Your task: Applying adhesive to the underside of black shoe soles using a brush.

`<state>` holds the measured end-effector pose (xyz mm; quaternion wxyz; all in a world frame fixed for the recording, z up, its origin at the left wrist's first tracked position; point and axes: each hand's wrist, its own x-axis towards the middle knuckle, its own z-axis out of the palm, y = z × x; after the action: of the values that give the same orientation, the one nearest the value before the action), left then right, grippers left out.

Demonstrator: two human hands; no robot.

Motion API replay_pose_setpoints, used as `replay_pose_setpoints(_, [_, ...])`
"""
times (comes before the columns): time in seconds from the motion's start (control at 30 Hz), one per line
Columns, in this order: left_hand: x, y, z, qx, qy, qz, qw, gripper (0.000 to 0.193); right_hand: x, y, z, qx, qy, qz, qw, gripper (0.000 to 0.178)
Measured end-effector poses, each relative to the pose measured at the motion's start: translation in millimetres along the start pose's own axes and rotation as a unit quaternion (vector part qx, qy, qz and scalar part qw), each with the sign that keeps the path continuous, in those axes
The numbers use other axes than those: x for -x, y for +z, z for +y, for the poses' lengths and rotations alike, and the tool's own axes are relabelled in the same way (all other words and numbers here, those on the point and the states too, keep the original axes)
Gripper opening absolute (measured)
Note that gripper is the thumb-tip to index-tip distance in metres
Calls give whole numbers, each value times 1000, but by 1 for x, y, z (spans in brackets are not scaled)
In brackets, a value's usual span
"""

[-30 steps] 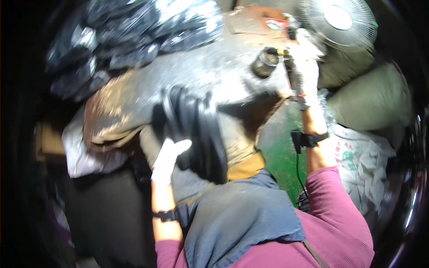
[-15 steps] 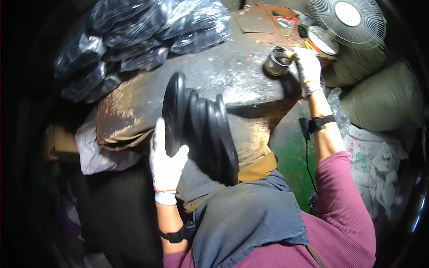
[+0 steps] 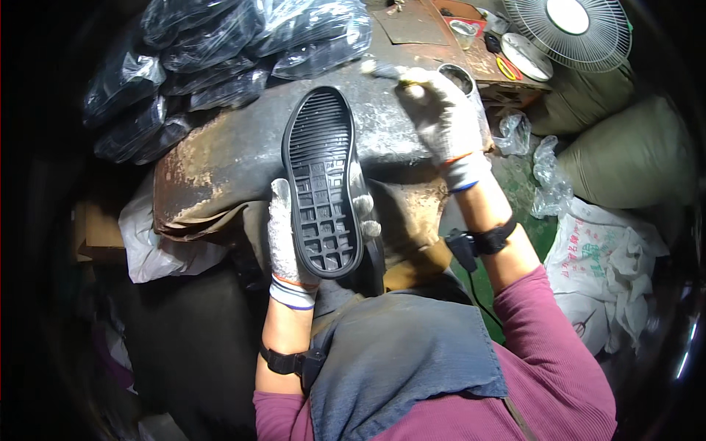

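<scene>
A black shoe sole stands tilted up in front of me, its ribbed and gridded inner face showing. My gloved left hand is closed round its lower part, the thumb at one edge and fingertips at the other. In my gloved right hand is a small brush, pointing left above the bench and blurred by motion. Just beyond that hand, a dark metal cup stands partly hidden. More black soles show in part behind the held one, near my lap.
Plastic-wrapped black bundles are piled at the bench's far left. A fan and scissors with orange and yellow handles are at the far right. Full green sacks and a printed white bag lie to the right.
My left hand has picked up one sole from the stack and turned its gridded face up. My right hand has lifted the brush out of the cup and moved left with it.
</scene>
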<state>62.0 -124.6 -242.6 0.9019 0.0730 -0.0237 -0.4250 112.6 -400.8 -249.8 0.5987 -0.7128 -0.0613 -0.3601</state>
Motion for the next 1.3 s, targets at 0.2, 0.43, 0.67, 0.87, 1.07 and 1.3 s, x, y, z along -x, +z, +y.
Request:
replay_pose_setpoints(0.2, [13, -12, -7, -19, -40, 17, 999, 87, 15, 16, 4, 228, -7, -20, 973, 22])
replay_pose_setpoints(0.43, [25, -24, -3, -22, -101, 69, 992, 91, 46, 40, -51, -74, 198, -100, 972, 23])
replay_pose_setpoints(0.67, [8, -63, -6, -45, 5, 42, 998, 73, 91, 35, -95, -75, 104, -252, 959, 20])
replay_pose_setpoints(0.87, [-6, -43, 18, -9, 40, 23, 999, 60, 105, 10, -108, -101, 205, -294, 928, 27])
replay_pose_setpoints(1.07, [15, -16, 33, -191, 6, 43, 981, 60, 86, 6, -111, 31, 76, -321, 944, 22])
replay_pose_setpoints(1.3, [20, 6, 35, -261, -61, 153, 951, 71, 38, 2, -101, 42, 156, -188, 969, 16])
